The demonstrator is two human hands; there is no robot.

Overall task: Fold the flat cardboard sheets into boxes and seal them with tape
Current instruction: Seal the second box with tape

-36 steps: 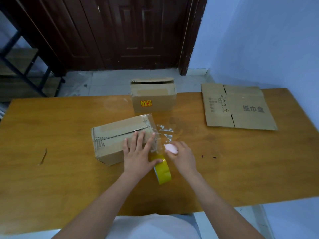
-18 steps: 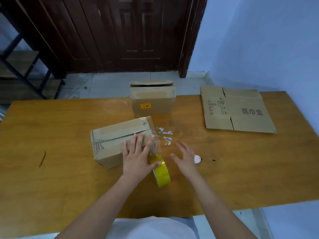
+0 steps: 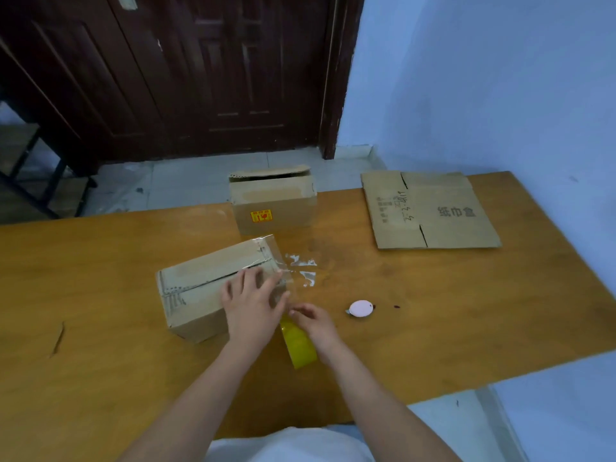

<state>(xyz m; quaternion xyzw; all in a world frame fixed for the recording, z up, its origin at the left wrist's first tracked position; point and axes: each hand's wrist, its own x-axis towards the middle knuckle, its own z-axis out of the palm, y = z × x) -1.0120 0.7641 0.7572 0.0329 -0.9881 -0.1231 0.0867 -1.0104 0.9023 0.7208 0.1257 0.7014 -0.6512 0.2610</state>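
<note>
I count two folded boxes, nearer [image 3: 213, 291] and farther [image 3: 273, 208], one flat sheet [image 3: 430, 211], one tape roll [image 3: 298, 345]; my left hand [image 3: 250, 308] presses flat on the nearer box, while my right hand [image 3: 316, 323], spread wide half a second ago, now curls onto the roll.

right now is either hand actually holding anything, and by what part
Left hand presses flat on the near box; right hand touches the tape roll, grip unclear.

Table [image 3: 100, 378] w/ boxes [image 3: 200, 295], sheet [image 3: 430, 211], tape [image 3: 298, 345]

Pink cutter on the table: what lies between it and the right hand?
Only bare table in the head view: nothing lies between the pink cutter and the right hand.
</note>
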